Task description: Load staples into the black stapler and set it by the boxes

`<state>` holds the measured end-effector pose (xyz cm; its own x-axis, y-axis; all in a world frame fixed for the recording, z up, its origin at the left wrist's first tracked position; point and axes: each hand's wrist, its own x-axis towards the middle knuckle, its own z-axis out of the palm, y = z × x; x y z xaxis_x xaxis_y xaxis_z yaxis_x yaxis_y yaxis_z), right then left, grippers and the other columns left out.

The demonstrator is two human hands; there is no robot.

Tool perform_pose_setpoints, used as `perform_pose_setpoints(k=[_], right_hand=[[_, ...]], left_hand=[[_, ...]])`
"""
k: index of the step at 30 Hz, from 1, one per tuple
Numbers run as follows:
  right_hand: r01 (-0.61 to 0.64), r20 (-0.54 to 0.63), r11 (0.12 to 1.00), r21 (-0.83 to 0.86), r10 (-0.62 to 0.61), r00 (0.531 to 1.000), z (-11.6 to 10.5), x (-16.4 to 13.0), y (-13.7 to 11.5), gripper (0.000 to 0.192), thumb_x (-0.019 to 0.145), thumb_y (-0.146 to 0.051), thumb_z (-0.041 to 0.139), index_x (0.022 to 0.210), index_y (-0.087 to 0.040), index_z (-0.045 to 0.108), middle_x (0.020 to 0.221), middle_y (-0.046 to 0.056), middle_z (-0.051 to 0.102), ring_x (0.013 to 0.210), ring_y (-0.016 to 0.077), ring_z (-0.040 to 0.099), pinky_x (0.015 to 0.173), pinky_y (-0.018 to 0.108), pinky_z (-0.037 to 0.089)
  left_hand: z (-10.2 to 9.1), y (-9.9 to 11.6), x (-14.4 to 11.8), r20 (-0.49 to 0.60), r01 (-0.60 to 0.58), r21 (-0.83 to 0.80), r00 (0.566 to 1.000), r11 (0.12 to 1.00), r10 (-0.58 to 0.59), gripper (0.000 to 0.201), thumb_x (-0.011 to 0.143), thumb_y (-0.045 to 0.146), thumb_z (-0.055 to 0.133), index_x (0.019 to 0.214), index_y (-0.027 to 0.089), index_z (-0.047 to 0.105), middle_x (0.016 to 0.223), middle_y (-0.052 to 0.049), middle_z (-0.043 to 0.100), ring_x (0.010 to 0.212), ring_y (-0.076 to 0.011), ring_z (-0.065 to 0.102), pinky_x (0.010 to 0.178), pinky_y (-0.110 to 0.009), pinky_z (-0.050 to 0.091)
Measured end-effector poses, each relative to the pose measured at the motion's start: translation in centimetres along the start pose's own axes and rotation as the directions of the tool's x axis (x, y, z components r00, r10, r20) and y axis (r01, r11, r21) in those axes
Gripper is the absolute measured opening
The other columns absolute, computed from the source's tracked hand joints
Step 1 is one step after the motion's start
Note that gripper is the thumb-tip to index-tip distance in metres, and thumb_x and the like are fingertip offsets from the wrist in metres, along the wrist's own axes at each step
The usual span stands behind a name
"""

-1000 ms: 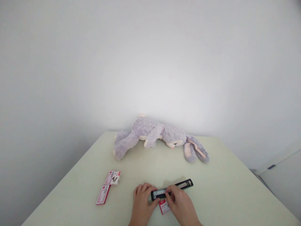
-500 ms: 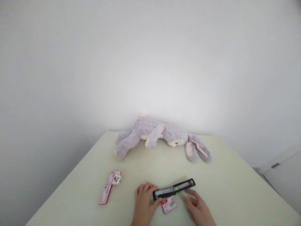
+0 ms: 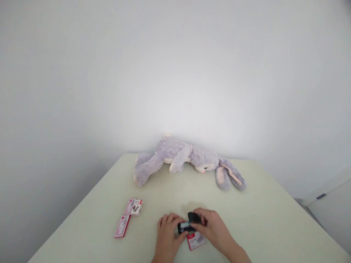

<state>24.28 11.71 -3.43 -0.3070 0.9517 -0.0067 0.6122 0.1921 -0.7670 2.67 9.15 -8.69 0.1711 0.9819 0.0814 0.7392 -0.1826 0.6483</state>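
Note:
A black stapler (image 3: 185, 226) lies near the front of the table, its top arm raised on the hinge. My left hand (image 3: 168, 235) is closed around the left end of its base, thumb in front and fingers behind. Between the thumb and fingers of my right hand (image 3: 212, 224) is the stapler's raised top arm, partly covered by the fingers. Just in front of the stapler, partly beneath my right hand, is a small red and white staple box (image 3: 195, 241).
To the left, two red and white flat boxes lie end to end, the nearer box (image 3: 122, 226) closer to me. A small box with black clips pictured (image 3: 136, 208) touches the farther one. A lilac plush rabbit (image 3: 175, 151) lies along the wall at the table's back.
My right hand has moved left and up and taken hold of the stapler's top arm. That arm has swung from lying flat open to standing up. My left hand has stayed in place.

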Motion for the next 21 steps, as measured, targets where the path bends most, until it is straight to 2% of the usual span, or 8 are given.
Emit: perform_pose_setpoints(k=[4, 8, 11, 13, 14, 16, 19, 21], right_hand=[[0.023, 0.030, 0.986, -0.163, -0.019, 0.999, 1.6, 0.2, -1.0, 0.014, 0.079, -0.022, 0.067, 0.093, -0.025, 0.071, 0.075, -0.005, 0.064, 0.072, 0.0152, 0.058, 0.066, 0.024, 0.035], [0.051, 0.070, 0.983, -0.179, -0.039, 0.997, 1.6, 0.3, -1.5, 0.025, 0.074, -0.013, 0.064, 0.096, -0.024, 0.072, 0.090, -0.001, 0.071, 0.085, 0.0176, 0.063, 0.074, 0.024, 0.038], [0.044, 0.090, 0.981, -0.188, -0.028, 0.996, 0.9, 0.4, -1.7, 0.024, 0.075, -0.014, 0.064, 0.095, -0.024, 0.073, 0.087, 0.000, 0.070, 0.081, 0.0172, 0.062, 0.071, 0.024, 0.037], [0.023, 0.079, 0.980, -0.197, -0.008, 0.997, 0.4, 0.6, -1.6, 0.022, 0.076, -0.016, 0.065, 0.094, -0.023, 0.074, 0.085, 0.000, 0.069, 0.079, 0.0173, 0.061, 0.070, 0.024, 0.035], [0.012, 0.067, 0.980, -0.198, 0.001, 0.998, 0.3, 0.8, -1.5, 0.021, 0.075, -0.018, 0.067, 0.095, -0.023, 0.073, 0.084, 0.000, 0.069, 0.080, 0.0174, 0.061, 0.070, 0.025, 0.035], [-0.004, 0.040, 0.982, -0.189, 0.011, 0.999, 0.3, 1.3, -1.2, 0.021, 0.074, -0.021, 0.070, 0.094, -0.024, 0.072, 0.084, -0.001, 0.068, 0.080, 0.0171, 0.059, 0.070, 0.025, 0.034], [-0.029, -0.005, 0.987, -0.161, 0.029, 1.000, 0.6, 2.1, -0.3, 0.019, 0.074, -0.024, 0.071, 0.093, -0.023, 0.068, 0.082, -0.003, 0.066, 0.077, 0.0158, 0.057, 0.069, 0.024, 0.033], [-0.060, -0.041, 0.989, -0.134, 0.055, 0.998, 0.8, 2.3, 0.5, 0.018, 0.077, -0.028, 0.069, 0.095, -0.023, 0.067, 0.076, -0.004, 0.062, 0.072, 0.0149, 0.054, 0.066, 0.024, 0.032]], left_hand=[[0.3, 0.0, -0.1, -0.016, -0.002, 0.005, 1.000, 1.000, 0.002, 0.028, 0.090, 0.055, 0.065, 0.104, 0.032, 0.072, 0.110, -0.002, 0.068, 0.107, -0.0250, 0.057, 0.099, -0.042, 0.035], [0.2, -0.2, -0.3, -0.022, -0.026, 0.008, 0.999, 1.000, 0.027, 0.031, 0.089, 0.051, 0.066, 0.112, 0.030, 0.070, 0.115, -0.004, 0.068, 0.110, -0.0263, 0.057, 0.103, -0.044, 0.035], [-0.3, -0.3, -0.7, -0.074, -0.055, -0.023, 0.996, 0.998, 0.053, 0.034, 0.090, 0.031, 0.057, 0.124, 0.028, 0.065, 0.123, -0.006, 0.064, 0.119, -0.0273, 0.054, 0.107, -0.046, 0.036], [-0.6, 0.1, -0.9, -0.100, -0.074, -0.045, 0.993, 0.996, 0.069, 0.039, 0.089, 0.016, 0.043, 0.120, 0.025, 0.065, 0.120, -0.008, 0.064, 0.118, -0.0273, 0.053, 0.106, -0.048, 0.037], [-0.5, 0.4, -0.9, -0.084, -0.097, -0.053, 0.992, 0.994, 0.093, 0.041, 0.087, 0.012, 0.039, 0.115, 0.024, 0.067, 0.116, -0.009, 0.065, 0.115, -0.0271, 0.054, 0.104, -0.048, 0.038], [0.1, 1.6, -0.9, 0.023, -0.192, -0.073, 0.981, 0.979, 0.194, 0.038, 0.087, 0.012, 0.042, 0.103, 0.028, 0.072, 0.106, -0.006, 0.069, 0.108, -0.0259, 0.056, 0.102, -0.046, 0.040], [1.8, 3.5, -0.6, 0.236, -0.343, -0.152, 0.898, 0.927, 0.371, 0.027, 0.088, 0.022, 0.057, 0.095, 0.039, 0.077, 0.104, 0.003, 0.076, 0.107, -0.0232, 0.059, 0.102, -0.039, 0.043], [2.4, 4.2, -0.4, 0.318, -0.361, -0.177, 0.859, 0.916, 0.400, 0.027, 0.089, 0.026, 0.060, 0.101, 0.043, 0.077, 0.115, 0.006, 0.076, 0.113, -0.0238, 0.059, 0.104, -0.039, 0.043]])
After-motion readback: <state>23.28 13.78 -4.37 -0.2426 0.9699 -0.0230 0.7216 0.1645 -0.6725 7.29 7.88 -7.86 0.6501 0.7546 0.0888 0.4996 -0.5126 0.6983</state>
